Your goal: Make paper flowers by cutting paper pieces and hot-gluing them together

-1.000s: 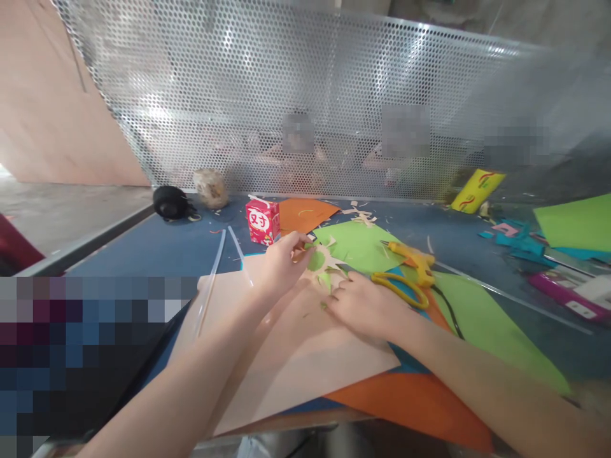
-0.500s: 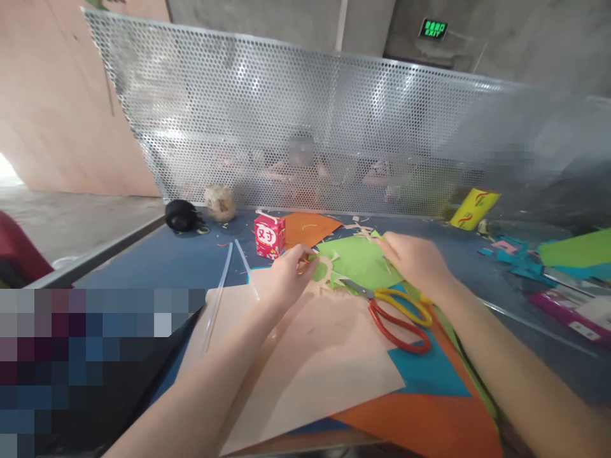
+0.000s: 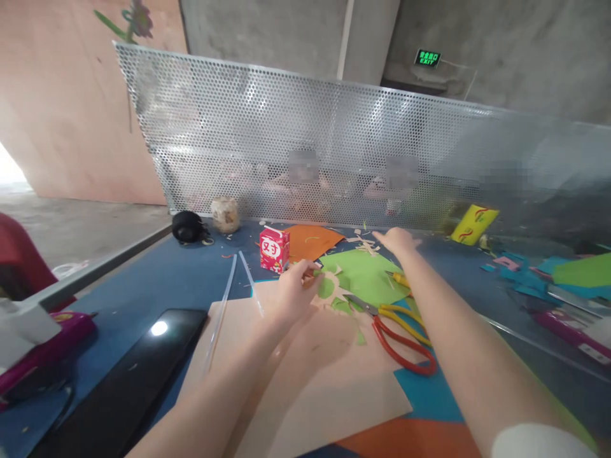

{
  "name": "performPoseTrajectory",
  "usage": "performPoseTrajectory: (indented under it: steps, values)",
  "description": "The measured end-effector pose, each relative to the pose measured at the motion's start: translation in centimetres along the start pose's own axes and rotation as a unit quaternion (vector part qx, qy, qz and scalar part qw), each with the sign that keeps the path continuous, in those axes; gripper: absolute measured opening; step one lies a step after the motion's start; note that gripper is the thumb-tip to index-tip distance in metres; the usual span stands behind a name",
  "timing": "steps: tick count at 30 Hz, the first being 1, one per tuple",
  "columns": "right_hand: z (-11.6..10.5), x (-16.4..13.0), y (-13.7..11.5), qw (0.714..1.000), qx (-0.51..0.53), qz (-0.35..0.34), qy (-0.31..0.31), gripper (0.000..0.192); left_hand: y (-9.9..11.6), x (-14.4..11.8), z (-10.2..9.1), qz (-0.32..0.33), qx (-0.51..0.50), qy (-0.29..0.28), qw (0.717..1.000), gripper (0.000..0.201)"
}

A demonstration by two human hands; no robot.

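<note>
My left hand (image 3: 292, 291) pinches the edge of a small beige and green paper cut-out (image 3: 331, 289) that lies at the far end of a beige sheet (image 3: 305, 375). My right hand (image 3: 397, 240) is stretched far forward over the blue table, fingers spread, empty, right by beige paper scraps (image 3: 361, 242) beyond a green sheet (image 3: 365, 275). Scissors (image 3: 398, 327) with red and yellow handles lie just right of the cut-out, under my right forearm.
A red and white carton (image 3: 274, 249) stands near an orange sheet (image 3: 310, 240). A perforated metal screen (image 3: 334, 159) closes the back. A black phone (image 3: 126, 381), two clear glue sticks (image 3: 238, 280), a yellow packet (image 3: 470, 224) and teal scraps (image 3: 518, 273) lie around.
My right hand left the cut-out and reached forward to the scraps at the back. The camera tilted up. The scissors came into view where the right hand was.
</note>
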State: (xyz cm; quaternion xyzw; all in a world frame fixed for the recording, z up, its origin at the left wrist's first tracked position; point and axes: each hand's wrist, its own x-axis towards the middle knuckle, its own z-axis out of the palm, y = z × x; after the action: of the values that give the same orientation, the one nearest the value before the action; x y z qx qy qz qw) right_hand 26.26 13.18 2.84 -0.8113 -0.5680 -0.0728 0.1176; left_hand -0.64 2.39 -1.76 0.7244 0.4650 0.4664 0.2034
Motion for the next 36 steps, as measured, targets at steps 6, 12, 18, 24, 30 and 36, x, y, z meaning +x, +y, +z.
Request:
performPoseTrajectory:
  steps: [6,12,18,24,30,36]
  values:
    - [-0.7,-0.9,0.0,0.999,0.022,-0.047,0.002,0.056,0.1,0.0,0.6,-0.025,-0.071,-0.029,0.997,0.018]
    - [-2.0,-1.2,0.2,0.992,0.044,-0.112,-0.042,0.041,-0.4,0.0,0.8,-0.043,-0.141,-0.074,0.986,0.023]
    - [-3.9,-1.8,0.4,0.986,0.037,-0.155,-0.048,0.047,-0.8,0.0,0.9,-0.047,-0.169,-0.091,0.980,0.024]
    - [-4.8,-3.0,0.1,0.985,-0.033,-0.157,-0.067,0.052,-0.5,0.0,0.9,-0.049,-0.183,-0.105,0.976,0.027]
    - [-5.2,-4.5,-0.2,0.978,-0.065,-0.189,-0.062,0.031,-0.3,-0.3,0.7,-0.053,-0.184,-0.129,0.973,0.030]
    - [-5.1,-7.1,-0.3,0.972,-0.086,-0.216,-0.035,0.037,-0.4,-0.1,0.6,-0.021,-0.150,-0.137,0.979,0.030]
